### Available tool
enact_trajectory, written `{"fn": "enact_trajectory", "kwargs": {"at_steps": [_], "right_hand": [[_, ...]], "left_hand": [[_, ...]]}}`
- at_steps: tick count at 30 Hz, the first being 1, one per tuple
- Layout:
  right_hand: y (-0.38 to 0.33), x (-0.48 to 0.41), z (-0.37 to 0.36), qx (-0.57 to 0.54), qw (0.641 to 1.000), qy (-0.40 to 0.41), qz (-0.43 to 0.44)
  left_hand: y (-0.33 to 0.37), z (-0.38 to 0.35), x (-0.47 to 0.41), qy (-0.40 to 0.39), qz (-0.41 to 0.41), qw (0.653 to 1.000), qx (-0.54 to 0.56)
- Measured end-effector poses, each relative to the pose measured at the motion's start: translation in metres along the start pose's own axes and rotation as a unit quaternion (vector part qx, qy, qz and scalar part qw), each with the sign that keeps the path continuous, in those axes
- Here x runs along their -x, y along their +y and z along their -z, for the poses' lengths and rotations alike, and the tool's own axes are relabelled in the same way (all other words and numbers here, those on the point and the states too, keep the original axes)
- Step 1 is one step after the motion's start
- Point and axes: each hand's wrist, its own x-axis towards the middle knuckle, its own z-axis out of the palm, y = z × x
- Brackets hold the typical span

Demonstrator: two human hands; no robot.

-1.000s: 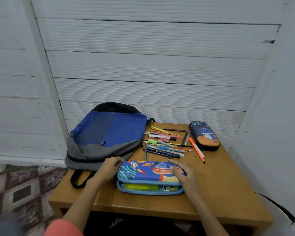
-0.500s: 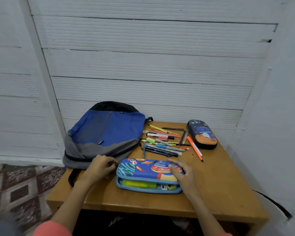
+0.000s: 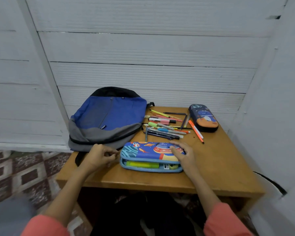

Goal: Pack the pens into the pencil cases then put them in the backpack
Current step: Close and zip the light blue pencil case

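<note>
The left forearm (image 3: pixel 70 189) and right forearm (image 3: pixel 204 189) reach forward, angling inward. The left hand (image 3: pixel 100 155) is knuckles-up, fingers curled against the thumb; whether they pinch anything is unclear. The right hand (image 3: pixel 183 155) lies palm down, fingers spread, nearly straight.

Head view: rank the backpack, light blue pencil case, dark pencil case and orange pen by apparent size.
1. backpack
2. light blue pencil case (nearer the camera, so unsure against the next)
3. dark pencil case
4. orange pen

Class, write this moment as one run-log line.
blue pencil case: part open; left hand: curled beside its left end; right hand: flat on top; pens: loose on table
</note>
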Motion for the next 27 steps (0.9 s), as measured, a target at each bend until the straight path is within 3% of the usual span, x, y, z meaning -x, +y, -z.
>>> {"fn": "enact_trajectory", "kwargs": {"at_steps": [7, 14, 27], "right_hand": [[0.001, -0.001, 0.001, 0.016, 1.000, -0.005, -0.003], [0.001, -0.001, 0.000, 0.020, 1.000, -0.003, -0.001], [-0.007, 0.005, -0.001, 0.020, 1.000, -0.005, 0.010]], "left_hand": [[0.009, -0.002, 0.013, 0.034, 0.023, 0.998, 0.056], [0.016, -0.003, 0.033, 0.057, -0.002, 0.998, 0.032], [0.056, -0.007, 0.046, -0.008, -0.003, 0.997, 0.077]]}}
